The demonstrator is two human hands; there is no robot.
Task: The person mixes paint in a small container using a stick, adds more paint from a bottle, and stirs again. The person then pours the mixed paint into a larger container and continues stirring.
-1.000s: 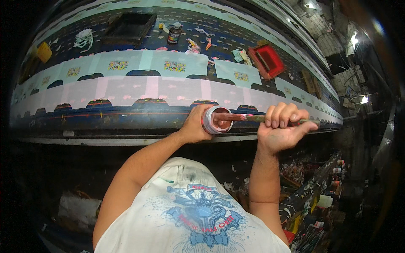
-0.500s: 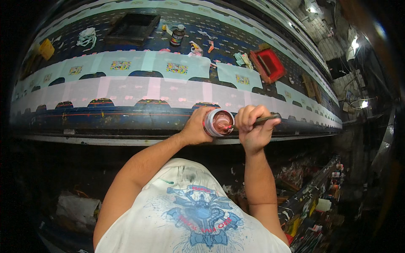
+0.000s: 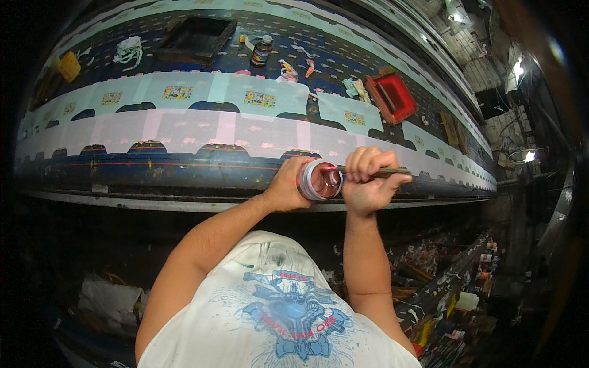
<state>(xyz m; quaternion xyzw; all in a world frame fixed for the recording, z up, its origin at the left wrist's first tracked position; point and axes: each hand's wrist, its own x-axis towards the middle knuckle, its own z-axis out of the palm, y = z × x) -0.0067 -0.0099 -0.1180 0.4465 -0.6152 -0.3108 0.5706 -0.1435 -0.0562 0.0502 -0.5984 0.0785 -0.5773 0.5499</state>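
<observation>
My left hand grips a small clear jar with pinkish-red ink inside, held tilted on its side at the front edge of a long printing table. My right hand is closed around a thin dark stick whose near end goes into the jar's mouth. Both hands meet just in front of the table's blue edge. White and pale pink cloth pieces lie in rows on the table beyond.
A red frame lies at the right of the table, a dark screen frame at the back. A dark bottle, rags and a yellow sponge sit behind. Cluttered shelves run at lower right.
My right hand has slid left along the stick, closing up against the jar, and the stick has gone deeper into its mouth. The left hand holds the jar in the same place.
</observation>
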